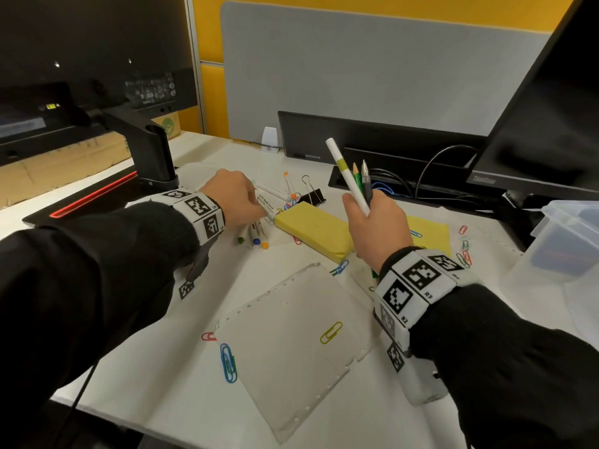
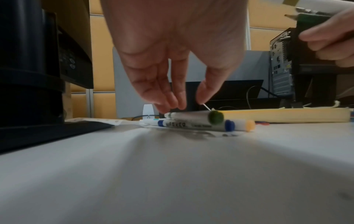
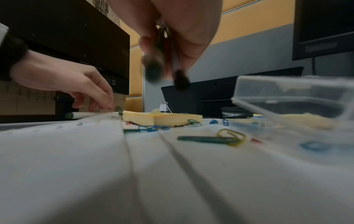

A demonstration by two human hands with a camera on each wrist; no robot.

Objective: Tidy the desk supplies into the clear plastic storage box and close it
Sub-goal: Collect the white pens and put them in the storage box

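Observation:
Several white markers [image 1: 256, 233] with green, blue and orange caps lie left of a yellow sticky pad [image 1: 311, 226]. My left hand [image 1: 233, 199] reaches down onto them; its nearly straight fingertips [image 2: 168, 108] touch the far end of the top, green-capped marker [image 2: 193, 119]. My right hand [image 1: 372, 222] is raised above the desk. It grips a bundle of a white pen [image 1: 343, 175], a green pencil and a black pen, whose lower ends [image 3: 153, 68] hang blurred. The clear plastic box [image 1: 567, 241] stands at the right edge, also seen in the right wrist view [image 3: 296, 94].
Two more markers [image 1: 278, 191] and a black binder clip [image 1: 312, 194] lie behind the pad. Several coloured paper clips [image 1: 228, 361] are scattered around a grey punched sleeve [image 1: 291, 335]. A monitor stand [image 1: 152, 153] is at the left, a second monitor [image 1: 544, 124] and cables at the right.

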